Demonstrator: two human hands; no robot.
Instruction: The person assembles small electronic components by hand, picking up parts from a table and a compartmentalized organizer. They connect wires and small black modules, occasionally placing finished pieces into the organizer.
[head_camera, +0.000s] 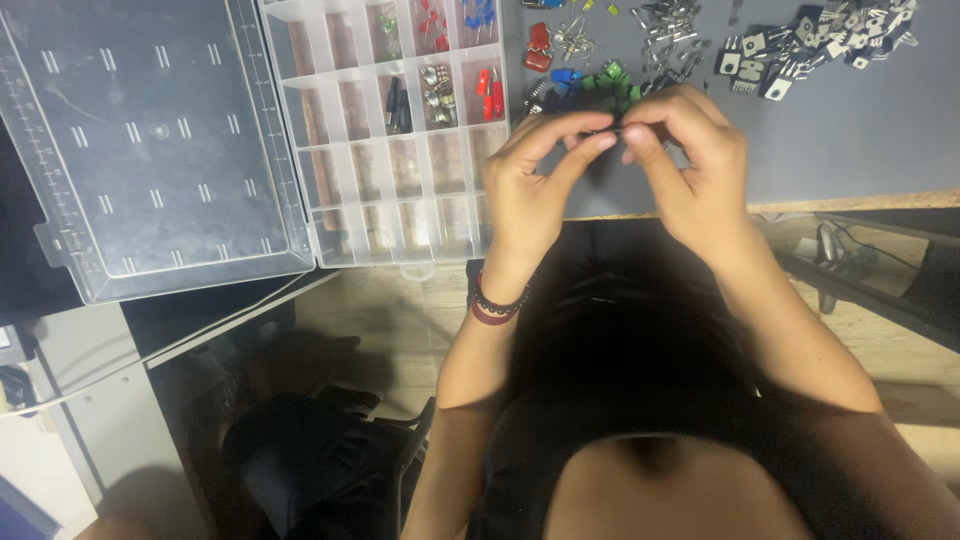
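Head view: the left hand (528, 185) and right hand (690, 165) meet fingertip to fingertip, both pinching one small dark part (612, 130) between them, too small to identify. It is held above the desk edge, probably for close handling. Loose parts (600, 85) lie just beyond the fingers; the open organizer (400, 130) sits left of the left hand.

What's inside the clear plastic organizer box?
The organizer box holds red, blue, black and silvery small parts in its upper right compartments; most others look empty. The left hand covers its right edge.
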